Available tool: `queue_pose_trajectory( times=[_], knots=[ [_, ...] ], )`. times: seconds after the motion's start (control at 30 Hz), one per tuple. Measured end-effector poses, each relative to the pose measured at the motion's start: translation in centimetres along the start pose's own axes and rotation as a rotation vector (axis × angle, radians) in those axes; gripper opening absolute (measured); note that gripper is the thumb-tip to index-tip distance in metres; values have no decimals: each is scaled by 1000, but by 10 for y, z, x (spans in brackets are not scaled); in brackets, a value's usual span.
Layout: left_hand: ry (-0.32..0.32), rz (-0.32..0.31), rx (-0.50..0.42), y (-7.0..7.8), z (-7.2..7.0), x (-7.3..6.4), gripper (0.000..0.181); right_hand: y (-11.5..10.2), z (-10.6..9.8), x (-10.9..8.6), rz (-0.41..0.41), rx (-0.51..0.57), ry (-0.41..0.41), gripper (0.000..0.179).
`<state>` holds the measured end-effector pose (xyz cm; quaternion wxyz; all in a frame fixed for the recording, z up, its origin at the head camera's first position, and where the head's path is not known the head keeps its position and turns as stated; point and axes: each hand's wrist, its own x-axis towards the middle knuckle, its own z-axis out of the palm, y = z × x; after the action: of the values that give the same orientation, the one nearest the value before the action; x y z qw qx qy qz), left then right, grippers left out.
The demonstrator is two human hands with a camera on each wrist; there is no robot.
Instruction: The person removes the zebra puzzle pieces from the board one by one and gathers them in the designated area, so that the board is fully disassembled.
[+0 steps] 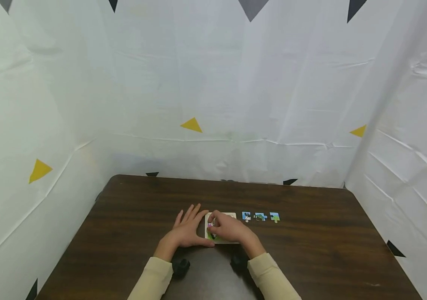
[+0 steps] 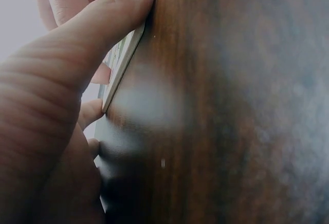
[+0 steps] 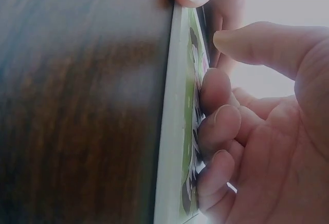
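Table (image 1: 311, 250) dark brown, wood-grained, far corners rounded, a pale sheen toward the near side. White sheeting (image 1: 217, 75) behind and on both sides, creased, marked with yellow triangles (image 1: 192, 125) and dark triangles (image 1: 356, 9). Puzzle board (image 1: 232, 215) flat on the table, between the two hands; three loose pieces (image 1: 260, 217) in a row just right of it. Left hand (image 1: 187, 233): fingers spread, thumb at board's near-left corner. Right hand (image 1: 230, 229): fingers bent, tips on the board's picture, thumb apart from them. Cream sleeves (image 1: 153, 277) on both arms.
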<state>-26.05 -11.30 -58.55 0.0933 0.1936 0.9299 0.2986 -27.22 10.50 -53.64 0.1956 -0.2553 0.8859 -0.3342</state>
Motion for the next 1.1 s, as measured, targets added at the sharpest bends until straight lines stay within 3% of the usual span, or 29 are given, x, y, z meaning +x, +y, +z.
queue_pose_trajectory(
  times=[0.27, 0.57, 0.73, 1.1],
  knots=[
    [-8, -16, -20, -2, -1, 1, 124, 1, -1, 1, -14, 16, -11, 27],
    [11, 24, -23, 0, -2, -1, 121, -5, 0, -2, 17, -2, -9, 28],
    [9, 6, -13, -1, 1, 1, 122, -4, -1, -3, 11, -7, -9, 28],
    [-16, -17, -10, 15, -12, -6, 117, -4, -2, -4, 9, -1, -21, 27]
  ],
)
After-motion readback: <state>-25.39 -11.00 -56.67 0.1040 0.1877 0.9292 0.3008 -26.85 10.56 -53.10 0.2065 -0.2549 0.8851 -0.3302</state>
